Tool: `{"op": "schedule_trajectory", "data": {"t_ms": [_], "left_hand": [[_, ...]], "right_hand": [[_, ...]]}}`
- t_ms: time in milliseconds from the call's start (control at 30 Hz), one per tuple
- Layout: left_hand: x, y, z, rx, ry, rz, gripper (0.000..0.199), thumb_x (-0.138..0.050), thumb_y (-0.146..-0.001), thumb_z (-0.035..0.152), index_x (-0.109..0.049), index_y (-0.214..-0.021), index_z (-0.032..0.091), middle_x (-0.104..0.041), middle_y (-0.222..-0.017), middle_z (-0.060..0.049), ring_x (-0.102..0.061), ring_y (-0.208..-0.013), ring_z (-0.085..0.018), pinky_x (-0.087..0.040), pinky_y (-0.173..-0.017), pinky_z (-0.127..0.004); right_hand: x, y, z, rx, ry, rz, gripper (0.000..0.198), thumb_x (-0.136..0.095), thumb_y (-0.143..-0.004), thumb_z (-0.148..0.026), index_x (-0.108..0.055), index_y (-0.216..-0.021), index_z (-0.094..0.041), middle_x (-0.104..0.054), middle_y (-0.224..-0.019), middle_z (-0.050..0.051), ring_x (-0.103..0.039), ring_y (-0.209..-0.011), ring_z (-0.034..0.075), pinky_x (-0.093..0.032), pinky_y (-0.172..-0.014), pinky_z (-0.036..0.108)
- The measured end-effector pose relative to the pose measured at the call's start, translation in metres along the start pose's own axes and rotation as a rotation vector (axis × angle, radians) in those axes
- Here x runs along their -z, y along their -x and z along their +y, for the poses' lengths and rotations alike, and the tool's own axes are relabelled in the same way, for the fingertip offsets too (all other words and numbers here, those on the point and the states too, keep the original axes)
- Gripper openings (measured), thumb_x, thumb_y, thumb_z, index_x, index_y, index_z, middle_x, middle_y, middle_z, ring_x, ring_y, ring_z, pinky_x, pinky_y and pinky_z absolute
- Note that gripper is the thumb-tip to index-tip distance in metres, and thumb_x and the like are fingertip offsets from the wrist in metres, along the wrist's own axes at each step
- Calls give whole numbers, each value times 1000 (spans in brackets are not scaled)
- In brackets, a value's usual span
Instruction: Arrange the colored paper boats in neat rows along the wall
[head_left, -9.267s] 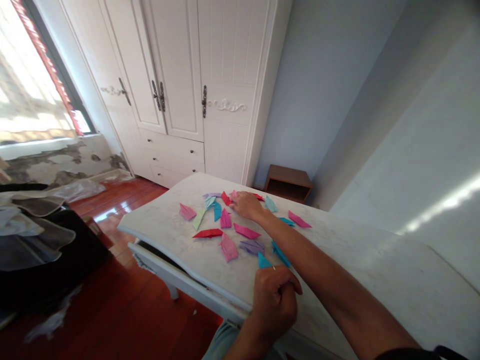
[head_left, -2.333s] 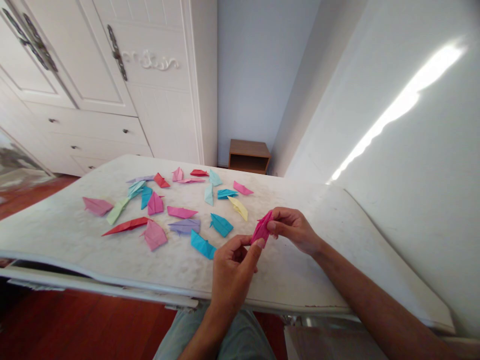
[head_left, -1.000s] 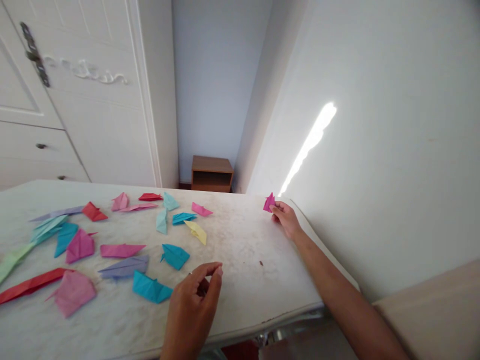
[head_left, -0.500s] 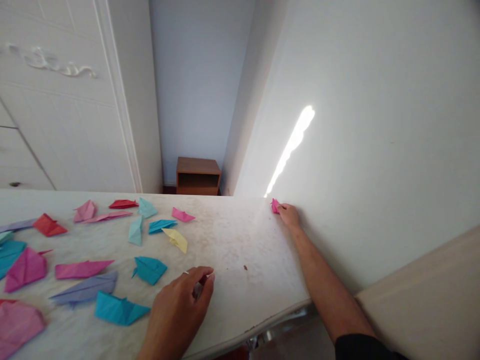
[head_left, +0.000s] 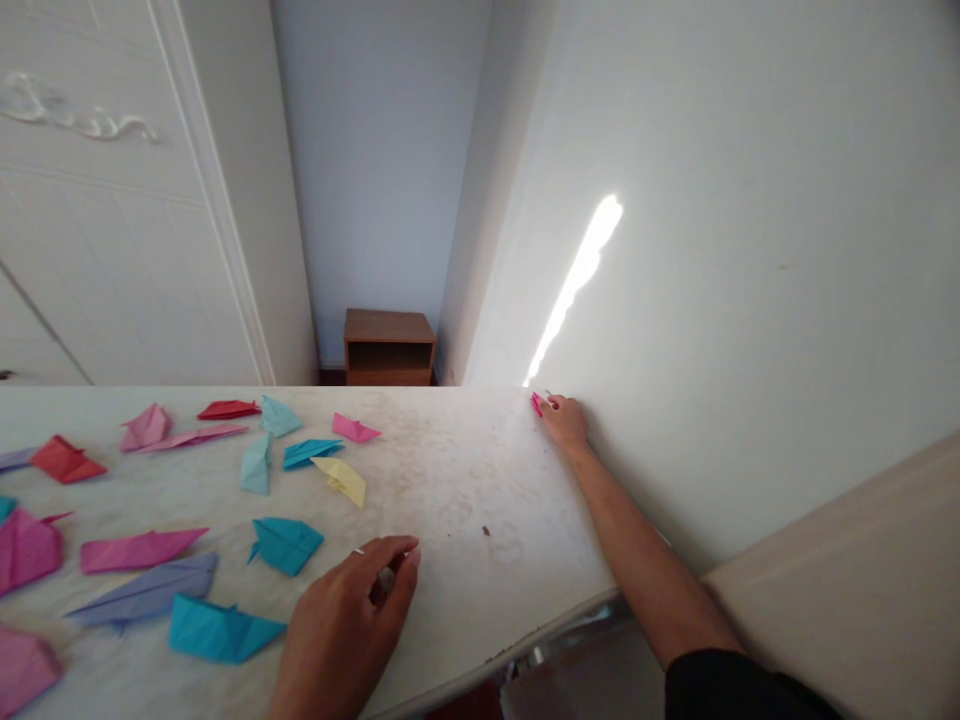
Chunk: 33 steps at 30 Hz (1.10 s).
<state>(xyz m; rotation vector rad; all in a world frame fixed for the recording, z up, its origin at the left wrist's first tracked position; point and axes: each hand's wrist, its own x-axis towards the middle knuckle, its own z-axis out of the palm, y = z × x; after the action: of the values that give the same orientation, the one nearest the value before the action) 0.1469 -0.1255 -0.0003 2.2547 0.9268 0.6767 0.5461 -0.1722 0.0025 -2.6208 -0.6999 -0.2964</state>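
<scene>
By the wall at the table's far right, my right hand [head_left: 564, 423] is closed on a small bright pink origami piece [head_left: 536, 404], mostly covered by the fingers. My left hand [head_left: 351, 610] is over the near part of the table, fingers curled and thumb tip close to the index tip; nothing shows between them. A ring is on one finger. The blue origami piece [head_left: 225, 630] lies just left of this hand, with a teal origami piece [head_left: 285, 545] beyond it. Farther back are a yellow origami piece [head_left: 341, 480] and a pink origami boat [head_left: 355, 428].
Several more folded papers, including a magenta one [head_left: 142, 550] and a lavender one [head_left: 150, 592], cover the left of the white table [head_left: 465, 450]. A white wardrobe [head_left: 135, 250] and a brown cabinet [head_left: 390, 325] stand behind. The wall [head_left: 712, 300] borders the right side.
The view has turned slightly, so the table's papers appear farther left. My right hand has shifted a little, and the pink origami piece is now more covered by its fingers. My left hand keeps its pose.
</scene>
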Motion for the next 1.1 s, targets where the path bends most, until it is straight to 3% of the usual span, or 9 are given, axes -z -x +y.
{"op": "schedule_trajectory", "data": {"t_ms": [133, 300, 500, 767, 933, 1100], "left_hand": [[1, 0, 2, -22, 10, 5, 36, -46, -88, 48, -74, -91, 26, -74, -83, 0, -66, -65, -19, -50, -63, -29], [4, 0, 4, -54, 14, -4, 35, -46, -87, 46, -74, -90, 25, -74, -82, 0, -66, -64, -19, -50, -62, -29], [6, 3, 4, -46, 32, -31, 33, -46, -89, 42, -73, -93, 23, -73, -83, -1, -65, -64, -17, -50, -64, -28], [5, 3, 3, -35, 28, -74, 33, -46, -91, 42, -72, -96, 23, -73, -86, -1, -65, -68, -17, -49, -67, -28], [8, 4, 11, -13, 51, -73, 31, -45, -91, 37, -72, -95, 21, -73, -88, -3, -65, -71, -19, -47, -68, -29], [10, 8, 14, -17, 87, -80, 27, -47, -92, 29, -72, -95, 19, -73, -89, -3, -64, -73, -17, -45, -69, -28]], "right_hand": [[2, 4, -3, 17, 11, -23, 42, -55, -90, -49, -67, -117, -19, -65, -109, 10, -61, -94, 19, -41, -77, 24], [1, 2, -10, 13, 46, -38, 33, -55, -90, -42, -69, -111, -20, -62, -112, 11, -62, -95, 22, -42, -78, 28], [-3, -5, -13, -17, 45, -26, 36, -55, -90, -42, -67, -112, -17, -62, -113, 15, -62, -96, 25, -43, -78, 31], [-6, 1, -7, 18, -73, 93, 49, -60, -85, -41, -57, -125, -12, -56, -120, 18, -60, -98, 26, -45, -81, 33], [-1, 17, -27, 236, -226, 163, 39, -48, -88, -33, -57, -119, -11, -59, -112, 16, -58, -94, 25, -45, -84, 36], [-4, 57, -75, 615, -407, 18, 27, -44, -91, -34, -65, -95, -17, -67, -89, 7, -56, -69, 18, -45, -73, 31]]}}
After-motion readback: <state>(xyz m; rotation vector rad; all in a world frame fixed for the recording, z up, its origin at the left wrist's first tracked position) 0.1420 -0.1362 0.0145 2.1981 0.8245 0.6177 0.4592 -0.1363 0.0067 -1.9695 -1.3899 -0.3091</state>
